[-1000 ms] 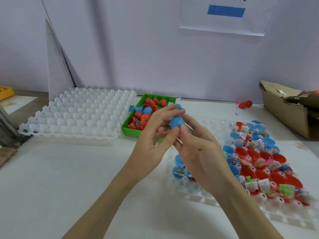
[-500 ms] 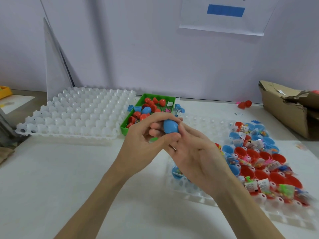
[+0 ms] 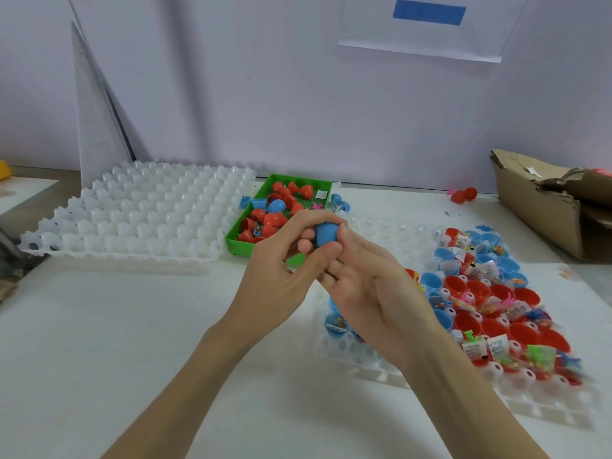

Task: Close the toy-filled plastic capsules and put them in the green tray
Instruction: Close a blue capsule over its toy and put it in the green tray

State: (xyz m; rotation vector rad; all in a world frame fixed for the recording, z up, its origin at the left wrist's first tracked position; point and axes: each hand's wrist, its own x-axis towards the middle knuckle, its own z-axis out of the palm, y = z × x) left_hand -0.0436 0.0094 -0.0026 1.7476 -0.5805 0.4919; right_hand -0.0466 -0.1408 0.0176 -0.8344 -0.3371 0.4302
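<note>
Seen from the head camera, a person's left hand (image 3: 281,276) and right hand (image 3: 374,293) are meeting above a white table (image 3: 132,326). Both are grasping one closed blue plastic capsule (image 3: 326,234), the left fingers curling over its top while the right fingertips are pressing against its side. Just behind the hands, a rectangular green plastic tray (image 3: 241,226) is holding many red capsules and one blue capsule. Left of it, a white moulded cup tray (image 3: 139,213) is lying with nothing in its cups. At the right, a second white cup tray (image 3: 364,356) is carrying open red and blue capsule halves (image 3: 477,289) with small wrapped toys inside. A torn brown cardboard box (image 3: 543,200) is sitting at the far right, with two loose red capsules (image 3: 463,194) lying near it.
</note>
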